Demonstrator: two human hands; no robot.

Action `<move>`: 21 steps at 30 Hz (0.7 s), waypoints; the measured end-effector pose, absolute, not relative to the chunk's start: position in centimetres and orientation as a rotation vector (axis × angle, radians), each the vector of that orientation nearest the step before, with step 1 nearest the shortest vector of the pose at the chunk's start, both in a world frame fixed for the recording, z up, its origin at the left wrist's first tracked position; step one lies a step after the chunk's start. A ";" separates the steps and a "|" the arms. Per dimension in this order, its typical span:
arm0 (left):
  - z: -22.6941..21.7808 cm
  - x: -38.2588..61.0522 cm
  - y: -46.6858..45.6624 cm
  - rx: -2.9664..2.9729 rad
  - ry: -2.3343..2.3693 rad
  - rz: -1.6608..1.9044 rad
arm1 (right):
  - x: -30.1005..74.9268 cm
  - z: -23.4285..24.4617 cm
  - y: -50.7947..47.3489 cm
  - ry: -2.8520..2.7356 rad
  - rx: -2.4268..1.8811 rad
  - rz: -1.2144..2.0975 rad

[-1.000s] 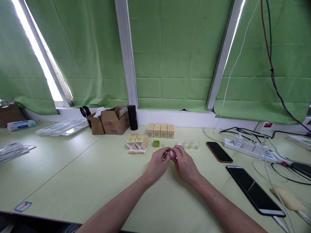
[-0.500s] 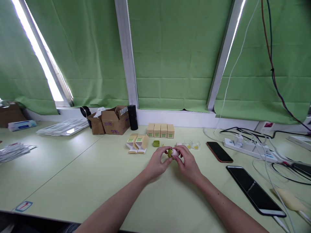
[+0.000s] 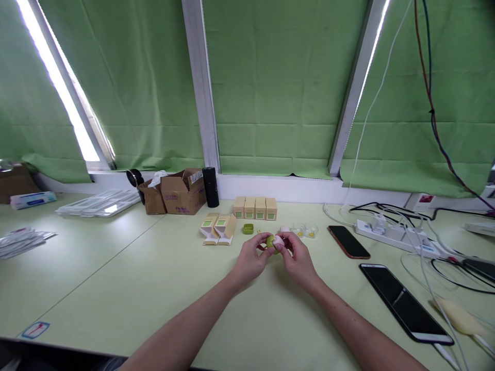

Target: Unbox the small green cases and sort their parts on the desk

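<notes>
Above the middle of the table, my left hand [image 3: 249,260] pinches a small green rounded piece [image 3: 269,241] between thumb and fingers. A pale pink rounded piece [image 3: 278,240] sits against it, gripped by the closed fingers of my right hand [image 3: 300,262]. Fingertips partly cover both pieces, so how they fit together is hidden. Just beyond my hands lies a small green square case [image 3: 248,229]. Clear plastic cups [image 3: 310,231] with yellow bits inside stand behind my right hand, next to another pale pink piece [image 3: 284,229].
Several small tan boxes [image 3: 255,208] stand in a row at the back, with two opened cartons [image 3: 218,229] to their left. Farther left are a brown cardboard box [image 3: 183,191] and a black cylinder [image 3: 211,186]. Two phones [image 3: 404,303], a power strip [image 3: 394,237] and cables occupy the right.
The pale pink piece has turned and tilted against the green piece, and my right thumb has shifted over it. The view has moved very slightly; the other things stay put.
</notes>
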State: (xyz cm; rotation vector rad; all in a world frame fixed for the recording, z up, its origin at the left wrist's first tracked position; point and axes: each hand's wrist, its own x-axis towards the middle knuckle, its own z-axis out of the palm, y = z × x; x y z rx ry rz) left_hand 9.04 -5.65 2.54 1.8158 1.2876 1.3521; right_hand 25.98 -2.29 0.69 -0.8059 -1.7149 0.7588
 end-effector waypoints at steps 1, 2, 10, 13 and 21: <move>2.6 9.1 -5.7 1.804 1.287 1.354 | 25.9 0.6 -2.3 -1.702 -0.810 0.781; 2.6 9.1 -5.7 1.790 1.286 1.356 | 25.9 0.5 -2.2 -1.691 -0.813 0.800; 2.1 9.2 -5.5 1.677 1.256 1.401 | 25.8 0.1 -2.0 -1.608 -0.814 0.880; 1.4 8.6 -4.8 1.558 1.297 1.409 | 26.4 0.6 -1.6 -1.453 -0.812 0.923; 1.2 8.1 -4.4 1.505 1.181 1.483 | 27.4 0.9 -0.1 -1.000 -0.562 1.480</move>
